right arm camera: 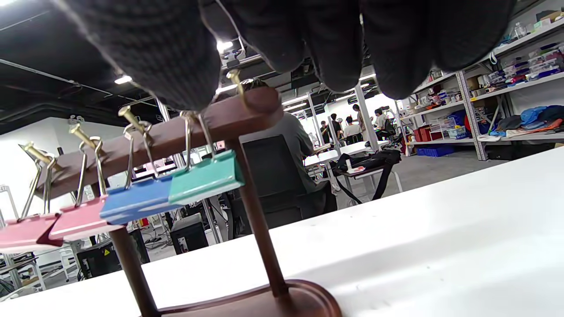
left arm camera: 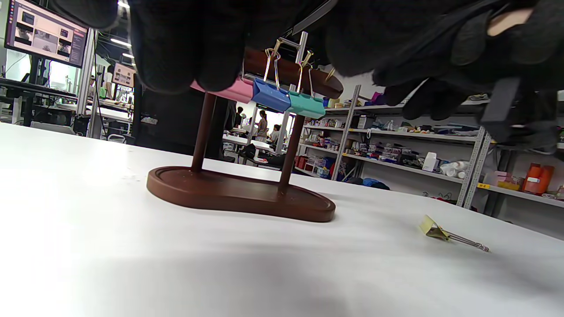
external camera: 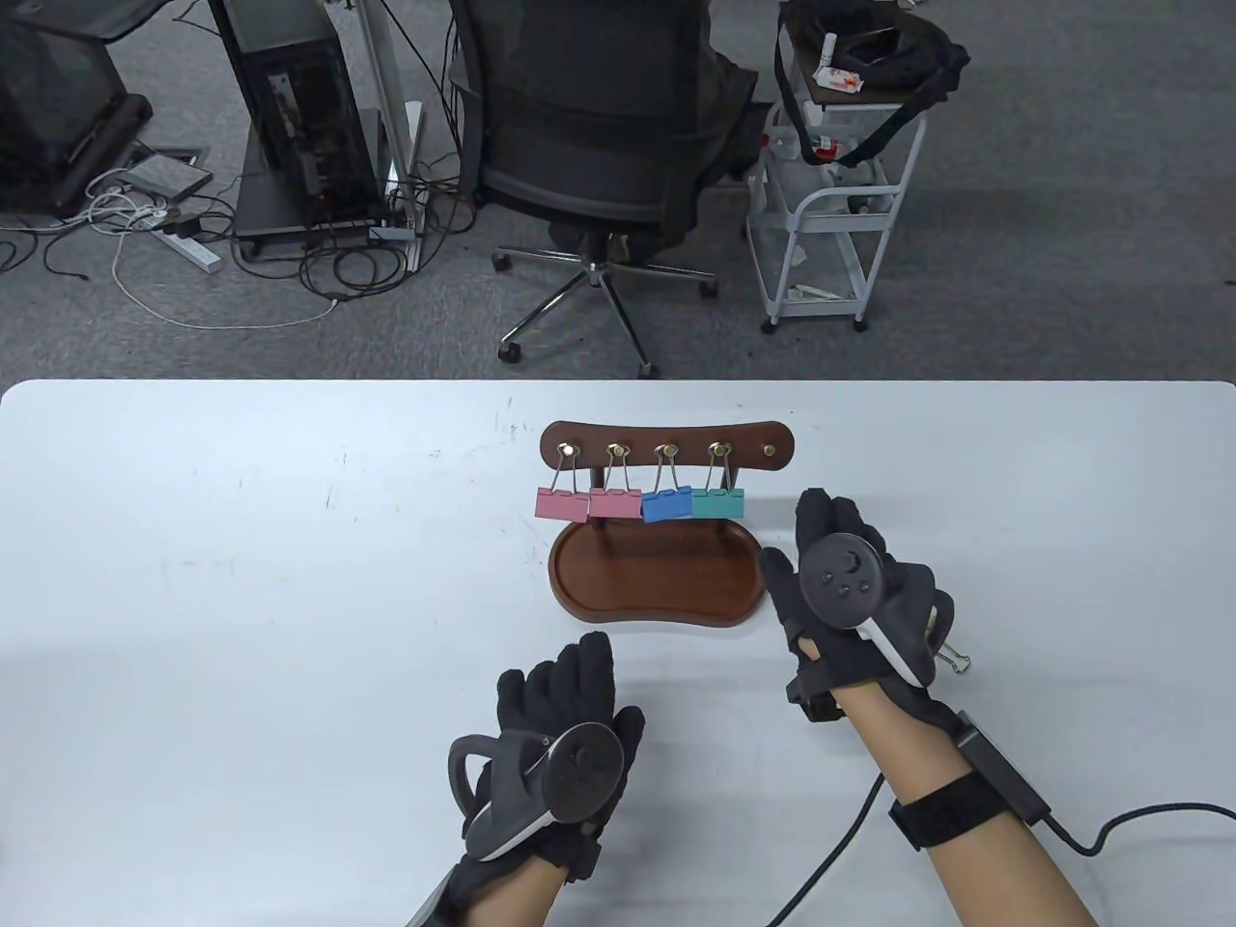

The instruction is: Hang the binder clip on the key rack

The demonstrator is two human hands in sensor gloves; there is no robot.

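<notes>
Four clips hang on the key rack (external camera: 667,446); its rightmost hook (external camera: 770,451) is free. The last binder clip (left arm camera: 445,232) lies on the table, near your right hand (external camera: 850,589), which holds nothing. Your left hand (external camera: 555,744) also rests empty. Next you pick it up; room at the right is open.

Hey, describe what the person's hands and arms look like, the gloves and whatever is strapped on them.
Both hands, left hand and right hand, wear black knit gloves. A dark grey round tracker with small buttons and a white handle sits on each hand's back. The forearms are bare. The right wrist has a black strap and a black cable.
</notes>
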